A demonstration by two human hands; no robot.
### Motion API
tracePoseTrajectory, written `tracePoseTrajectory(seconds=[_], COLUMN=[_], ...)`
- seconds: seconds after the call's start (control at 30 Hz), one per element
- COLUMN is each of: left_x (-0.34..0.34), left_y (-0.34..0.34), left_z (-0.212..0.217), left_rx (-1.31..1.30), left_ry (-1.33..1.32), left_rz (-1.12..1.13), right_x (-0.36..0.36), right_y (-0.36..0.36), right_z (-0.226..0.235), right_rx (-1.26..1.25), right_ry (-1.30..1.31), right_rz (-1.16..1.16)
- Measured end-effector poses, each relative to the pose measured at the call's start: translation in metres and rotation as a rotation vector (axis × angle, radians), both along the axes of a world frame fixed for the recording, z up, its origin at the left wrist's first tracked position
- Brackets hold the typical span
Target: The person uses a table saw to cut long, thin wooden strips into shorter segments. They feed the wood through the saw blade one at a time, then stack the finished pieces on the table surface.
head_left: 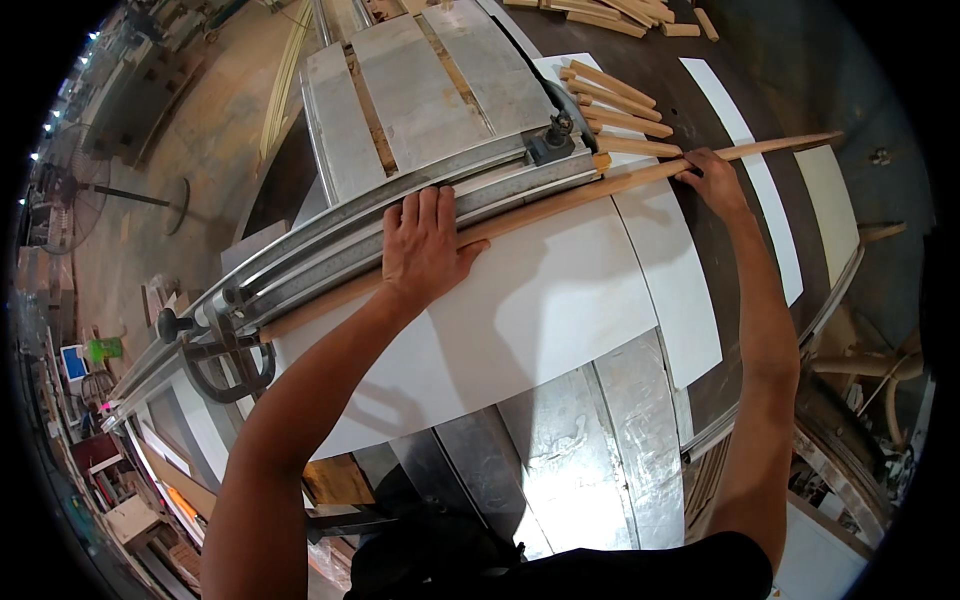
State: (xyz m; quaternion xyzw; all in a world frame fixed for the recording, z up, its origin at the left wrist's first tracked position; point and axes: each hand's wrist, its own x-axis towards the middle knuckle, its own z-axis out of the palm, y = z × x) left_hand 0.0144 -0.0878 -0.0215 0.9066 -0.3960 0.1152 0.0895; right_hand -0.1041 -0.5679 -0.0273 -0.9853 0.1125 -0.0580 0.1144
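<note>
A long, thin wooden strip [560, 207] lies along the near side of a metal fence [330, 265], over a white board [540, 310]. My left hand [422, 245] is closed over the fence and the strip, fingers hooked over the rail and thumb along the strip. Farther right, my right hand [712, 182] pinches the same strip, whose end runs on past it. Just beyond the strip, several short wooden pieces [620, 122] lie side by side close to the fence's right end. A dark metal stop [553, 140] sits on the fence there.
A C-shaped clamp [225, 365] is at the fence's left end. Behind the fence is a slotted metal table [430, 85]. More wood pieces [610, 15] lie at the far edge. A standing fan [80, 190] is at the left, and curved wooden parts [870, 365] are at the right.
</note>
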Motion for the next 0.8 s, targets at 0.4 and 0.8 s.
tracePoseTrajectory(seconds=[0.4,0.8], left_x=[0.0045,0.0069], left_y=[-0.0016,-0.0029], left_z=[0.0009,-0.0003], left_rx=[0.012,0.011], left_ry=[-0.03,-0.012], left_rz=[-0.021,-0.022], right_x=[0.0018,0.0086], right_y=[-0.0005,-0.0003], right_z=[0.0006,0.0025], right_rx=[0.043,0.054], right_ry=[0.004,0.042], right_rz=[-0.002,-0.002])
